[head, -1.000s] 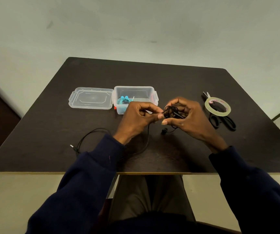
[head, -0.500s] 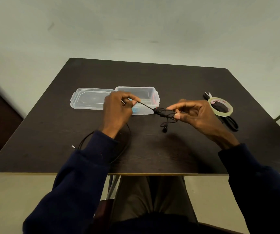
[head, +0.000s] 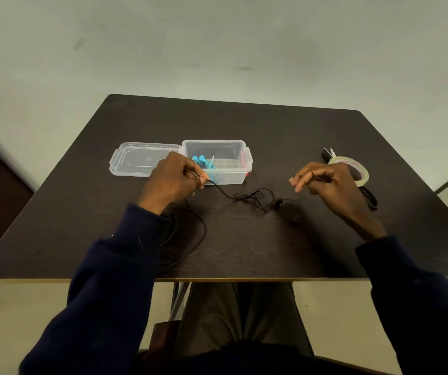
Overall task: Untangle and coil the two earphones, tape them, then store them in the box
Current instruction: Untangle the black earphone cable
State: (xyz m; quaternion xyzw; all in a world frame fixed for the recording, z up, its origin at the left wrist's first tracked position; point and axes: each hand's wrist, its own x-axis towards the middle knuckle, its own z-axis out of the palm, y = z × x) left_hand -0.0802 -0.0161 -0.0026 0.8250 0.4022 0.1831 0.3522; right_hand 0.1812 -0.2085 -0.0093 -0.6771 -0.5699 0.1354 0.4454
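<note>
Left hand, head view: thumb and forefinger pinch the black earphone cable just in front of the box; the other fingers are curled in. From the pinch the cable runs right and down to a loose tangle lying on the table, midway between the two hands. One black earbud sits at the right end of the tangle, on the tabletop. More of the same cable loops under the left wrist and out toward the near table edge.

Right hand: raised above the table, well apart from the tangle, fingers loosely curled with two pointing left. Cannot tell whether a thin strand is caught between them.

Box is clear plastic, open, upright, at mid-table. Blue earphones lie coiled inside it at the left end. Clear lid lies flat just left of the box, touching its side.

Far right: tape roll, partly hidden behind the right hand, lies on top of the black scissors, whose tips show beyond the roll.

Dark sleeves on both arms.
</note>
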